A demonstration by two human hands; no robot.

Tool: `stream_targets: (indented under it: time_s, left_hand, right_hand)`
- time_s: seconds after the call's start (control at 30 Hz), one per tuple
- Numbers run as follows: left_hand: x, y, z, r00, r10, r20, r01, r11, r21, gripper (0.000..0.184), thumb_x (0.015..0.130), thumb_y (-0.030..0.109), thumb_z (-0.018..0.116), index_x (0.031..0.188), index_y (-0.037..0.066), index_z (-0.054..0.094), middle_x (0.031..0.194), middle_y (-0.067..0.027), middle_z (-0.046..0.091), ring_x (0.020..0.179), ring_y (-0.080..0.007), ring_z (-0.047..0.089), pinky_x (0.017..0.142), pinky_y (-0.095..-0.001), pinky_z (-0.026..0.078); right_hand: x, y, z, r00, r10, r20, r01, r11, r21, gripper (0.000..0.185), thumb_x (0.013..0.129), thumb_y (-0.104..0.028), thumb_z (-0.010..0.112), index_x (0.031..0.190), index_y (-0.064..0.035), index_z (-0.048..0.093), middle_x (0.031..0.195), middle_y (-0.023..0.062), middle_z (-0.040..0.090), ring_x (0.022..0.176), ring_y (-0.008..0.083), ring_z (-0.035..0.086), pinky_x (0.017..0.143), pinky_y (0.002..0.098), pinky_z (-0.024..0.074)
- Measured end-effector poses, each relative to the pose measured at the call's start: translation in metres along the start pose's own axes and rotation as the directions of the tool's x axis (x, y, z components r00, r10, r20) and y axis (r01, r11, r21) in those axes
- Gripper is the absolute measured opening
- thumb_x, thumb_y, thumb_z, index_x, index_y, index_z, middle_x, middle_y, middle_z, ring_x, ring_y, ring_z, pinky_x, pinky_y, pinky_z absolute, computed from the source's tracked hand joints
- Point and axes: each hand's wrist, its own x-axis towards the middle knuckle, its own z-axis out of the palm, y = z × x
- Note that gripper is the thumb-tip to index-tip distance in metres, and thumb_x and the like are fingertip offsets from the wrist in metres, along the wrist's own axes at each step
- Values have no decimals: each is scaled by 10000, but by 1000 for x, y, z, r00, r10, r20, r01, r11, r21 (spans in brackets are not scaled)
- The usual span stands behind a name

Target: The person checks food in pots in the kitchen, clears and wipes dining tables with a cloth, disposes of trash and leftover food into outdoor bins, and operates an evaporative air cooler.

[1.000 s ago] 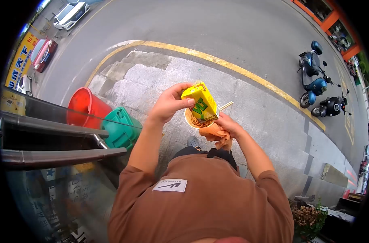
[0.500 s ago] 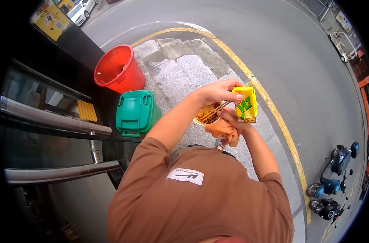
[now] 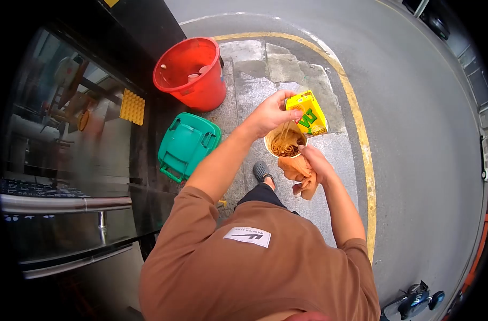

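My left hand [image 3: 273, 113] grips a yellow drink carton [image 3: 308, 113] with green lettering, its thumb across the near side. Thin chopsticks [image 3: 285, 130] slant from beneath that hand into a paper bowl of brown noodles [image 3: 286, 144]. The bowl is just below the carton. On the bowl's right edge, my right hand [image 3: 316, 163] holds the rim with the thumb, and its other fingers are partly hidden. An orange-brown cloth or napkin [image 3: 300, 174] hangs crumpled under the bowl, against my right hand.
A red bucket [image 3: 193, 75] with a few items inside stands on the paving at the upper left. Below it is a green lidded bin [image 3: 187, 144]. Metal rails [image 3: 67, 204] and glass are at the left. A yellow-lined curb [image 3: 361, 134] curves beside the road; a scooter [image 3: 415, 302] is at lower right.
The view has turned toward the right, and the bucket and bin are now nearer the middle. Carton and bowl remain held; the chopsticks now stand steeper in the noodles.
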Motion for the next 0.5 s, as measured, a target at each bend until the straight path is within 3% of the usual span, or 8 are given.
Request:
stream_targets:
  time_s: [0.07,0.17,0.23,0.27,0.37,0.4,0.47,0.5]
  left_hand:
    - [18,2,-34,998,34,-58,-34,999,8,497,847,80,701,1262,-2,439,1110,-83,604,1012,-152,591,890,-305,490]
    - [38,8,-92,959,99,-267,-73,992,103,487,855,78,691,1261,-3,435,1101,-80,604,1009,-147,588,892,-307,490]
    - [58,35,-135,885,262,-385,-219,964,151,441,858,67,678,1227,-3,446,1051,-80,607,965,-133,592,838,-282,498]
    - [64,44,-156,865,270,-423,-224,962,156,441,858,67,678,1227,-3,446,1051,-80,607,965,-133,592,838,-282,498]
    - [75,78,-219,685,411,-602,-415,899,141,430,881,27,641,1242,-6,409,1134,-98,566,1008,-153,585,877,-293,510]
    - [76,89,-238,670,411,-618,-411,899,152,430,881,27,641,1242,-6,409,1134,-98,566,1008,-153,585,877,-293,510]
    - [77,109,-274,412,512,-754,-625,761,175,401,892,40,633,1222,-4,409,1126,-106,559,1008,-182,589,883,-333,523]
    - [75,119,-294,338,524,-782,-660,724,200,390,895,46,631,1212,-2,408,1125,-111,556,1007,-197,591,885,-362,528]
  right_hand:
    - [41,-13,6,999,-35,-9,35,999,-6,298,939,-287,514,1108,-42,527,923,65,621,753,146,615,670,308,529]
    - [98,-31,16,997,81,17,-82,996,44,299,937,-288,506,1081,-27,533,915,78,620,756,155,616,670,324,531]
    - [145,-65,28,995,100,19,-100,995,12,286,935,-281,497,1051,-23,536,909,84,618,765,160,618,672,340,532]
    - [163,-79,36,992,119,47,-118,993,-16,286,935,-281,497,1051,-23,536,909,84,618,765,160,618,672,340,532]
    - [218,-107,56,988,146,41,-146,989,3,265,934,-283,493,1021,-35,527,908,76,602,775,155,603,679,339,526]
    - [239,-112,60,986,159,59,-159,987,-7,265,934,-283,493,1021,-35,527,908,76,602,775,155,603,679,339,526]
    - [270,-130,68,977,167,130,-165,986,-25,270,934,-290,498,1030,-39,521,912,71,593,785,150,595,685,336,523]
    - [292,-133,69,982,144,119,-139,989,-47,271,933,-295,509,1033,-44,518,920,67,589,796,146,593,690,327,519]
